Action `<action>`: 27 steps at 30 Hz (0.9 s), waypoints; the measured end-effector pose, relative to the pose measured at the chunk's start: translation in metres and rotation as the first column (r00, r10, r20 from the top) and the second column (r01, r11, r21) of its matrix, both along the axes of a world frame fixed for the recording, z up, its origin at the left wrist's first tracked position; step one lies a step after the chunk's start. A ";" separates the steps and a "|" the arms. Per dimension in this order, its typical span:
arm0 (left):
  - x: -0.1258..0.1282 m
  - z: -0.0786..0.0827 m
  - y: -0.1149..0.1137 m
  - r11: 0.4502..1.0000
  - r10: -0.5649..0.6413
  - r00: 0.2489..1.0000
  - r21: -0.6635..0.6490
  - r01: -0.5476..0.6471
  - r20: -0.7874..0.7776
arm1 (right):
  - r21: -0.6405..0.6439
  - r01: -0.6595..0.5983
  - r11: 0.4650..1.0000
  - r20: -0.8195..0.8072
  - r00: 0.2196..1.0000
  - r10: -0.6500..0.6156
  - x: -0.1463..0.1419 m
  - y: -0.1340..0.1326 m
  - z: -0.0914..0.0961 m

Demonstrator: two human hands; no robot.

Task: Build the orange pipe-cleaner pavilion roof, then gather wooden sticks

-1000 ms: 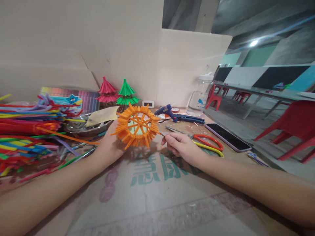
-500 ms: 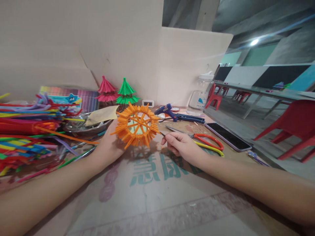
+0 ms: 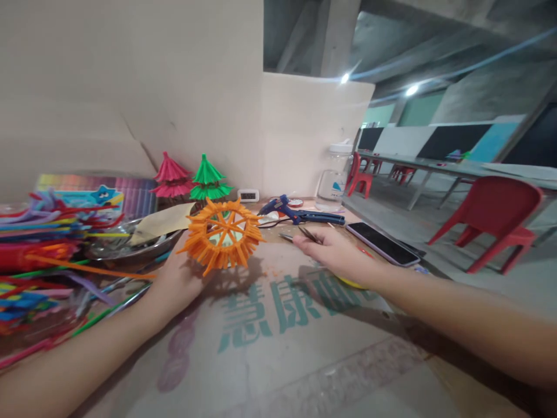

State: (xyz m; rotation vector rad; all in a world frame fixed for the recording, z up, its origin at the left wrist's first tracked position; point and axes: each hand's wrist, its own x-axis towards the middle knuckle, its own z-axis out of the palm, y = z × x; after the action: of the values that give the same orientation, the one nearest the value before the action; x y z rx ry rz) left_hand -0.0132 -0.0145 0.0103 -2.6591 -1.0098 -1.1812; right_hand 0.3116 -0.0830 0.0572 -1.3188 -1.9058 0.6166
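Note:
An orange wheel-shaped piece made of pipe cleaners (image 3: 225,227), with spokes and a fringed rim, is held up over the table. My left hand (image 3: 185,268) is closed on it from behind and below; the fingers are largely hidden by the piece. To the right of it, apart from the wheel, my right hand (image 3: 331,249) is closed around dark pointed tweezers (image 3: 310,234), their tips pointing left. Under that hand lie scissors with red and yellow handles (image 3: 351,283), mostly covered by the hand and forearm.
Bundles of coloured pipe cleaners (image 3: 39,232) and a metal bowl (image 3: 126,251) lie left. Pink (image 3: 172,175) and green (image 3: 208,177) trees stand by the wall. A blue glue gun (image 3: 282,207), a water bottle (image 3: 333,183) and a phone (image 3: 383,244) sit right.
My right hand has drawn the tweezers away from the wheel's right edge, over the scissors. My left hand still holds the wheel. The view has swung a little to the right.

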 end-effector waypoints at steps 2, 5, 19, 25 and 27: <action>0.000 -0.001 0.003 1.000 0.004 1.000 -0.004 -0.004 0.007 | 0.065 0.086 0.994 0.236 0.967 -0.099 0.032 -0.001 0.014; 0.005 0.002 0.003 1.000 -0.026 0.997 0.005 0.026 0.070 | 0.148 0.315 0.937 0.587 0.734 -0.340 0.095 -0.006 0.021; 0.005 0.007 0.002 1.000 -0.008 1.000 0.008 0.008 0.022 | -0.205 0.611 0.764 0.784 0.570 -0.245 0.192 0.009 -0.007; 0.007 0.009 -0.002 1.000 -0.009 1.000 0.007 0.010 -0.012 | -0.197 0.589 0.784 0.762 0.595 -0.255 0.184 -0.003 0.006; 0.006 0.008 -0.002 1.000 0.000 1.000 -0.007 0.000 -0.021 | -0.245 0.532 0.811 0.709 0.668 -0.224 0.170 -0.008 0.010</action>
State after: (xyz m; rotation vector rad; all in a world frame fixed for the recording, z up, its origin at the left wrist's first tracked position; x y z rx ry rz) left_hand -0.0070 -0.0160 0.0181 -2.6708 -1.0127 -1.1498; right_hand 0.4811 -0.0905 0.0670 -2.4324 -1.9440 0.3802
